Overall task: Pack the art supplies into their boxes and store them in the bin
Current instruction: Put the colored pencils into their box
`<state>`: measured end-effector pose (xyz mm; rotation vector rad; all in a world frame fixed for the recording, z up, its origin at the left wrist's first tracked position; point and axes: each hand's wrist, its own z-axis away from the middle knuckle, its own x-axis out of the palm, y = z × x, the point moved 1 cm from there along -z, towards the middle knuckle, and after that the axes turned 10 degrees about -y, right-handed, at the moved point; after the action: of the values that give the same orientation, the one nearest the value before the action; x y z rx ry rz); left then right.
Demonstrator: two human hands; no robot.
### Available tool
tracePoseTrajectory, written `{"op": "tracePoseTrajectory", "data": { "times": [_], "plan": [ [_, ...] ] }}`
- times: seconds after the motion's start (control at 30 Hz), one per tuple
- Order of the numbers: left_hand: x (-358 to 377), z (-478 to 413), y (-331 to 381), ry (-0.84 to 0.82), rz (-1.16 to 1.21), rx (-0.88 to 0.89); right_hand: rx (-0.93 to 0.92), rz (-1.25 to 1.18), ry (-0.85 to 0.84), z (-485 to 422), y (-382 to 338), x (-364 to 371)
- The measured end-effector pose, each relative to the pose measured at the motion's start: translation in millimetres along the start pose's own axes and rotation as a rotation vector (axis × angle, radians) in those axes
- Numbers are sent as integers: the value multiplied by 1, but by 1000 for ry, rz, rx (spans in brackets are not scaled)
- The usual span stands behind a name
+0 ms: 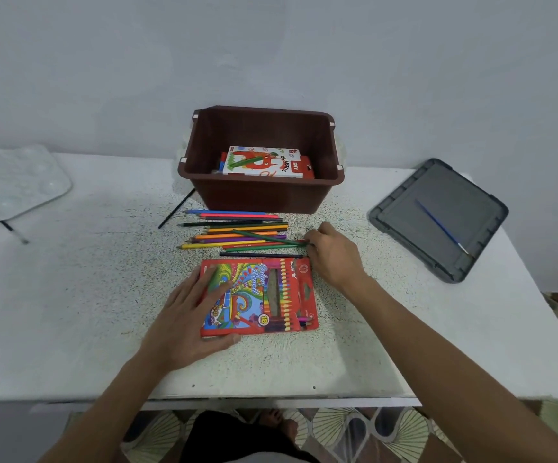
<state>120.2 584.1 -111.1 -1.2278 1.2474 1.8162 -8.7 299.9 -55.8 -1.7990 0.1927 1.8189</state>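
1. A white paint tray point(17, 180) lies at 9 o'clock on the table point(87, 329).
2. The left hand point(187, 315) lies flat, fingers straight, on the red pencil box point(264, 295).
3. Loose pencils point(237, 233) lie at 12 o'clock from that box, just before the brown bin point(261, 195).
4. A pastel box point(264, 162) sits inside the bin.
5. The right hand point(332, 255) pinches the end of a green pencil point(267, 238) in the pile.
6. A grey lid point(438, 218) lies at 3 o'clock with a blue brush point(441, 227) on it.

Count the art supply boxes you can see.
2: the colour pencil box under the left hand, the oil pastels box in the brown bin. More may lie beneath it.
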Motion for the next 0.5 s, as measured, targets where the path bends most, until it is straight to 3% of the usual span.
{"op": "tracePoseTrajectory", "data": {
  "times": [0.3, 0.5],
  "plan": [
    [-2, 1, 2, -14, 22, -23, -34, 46, 69, 10, 11, -6],
    [-3, 2, 2, -5, 17, -31, -174, 55, 78, 48, 54, -18]
  ]
}}
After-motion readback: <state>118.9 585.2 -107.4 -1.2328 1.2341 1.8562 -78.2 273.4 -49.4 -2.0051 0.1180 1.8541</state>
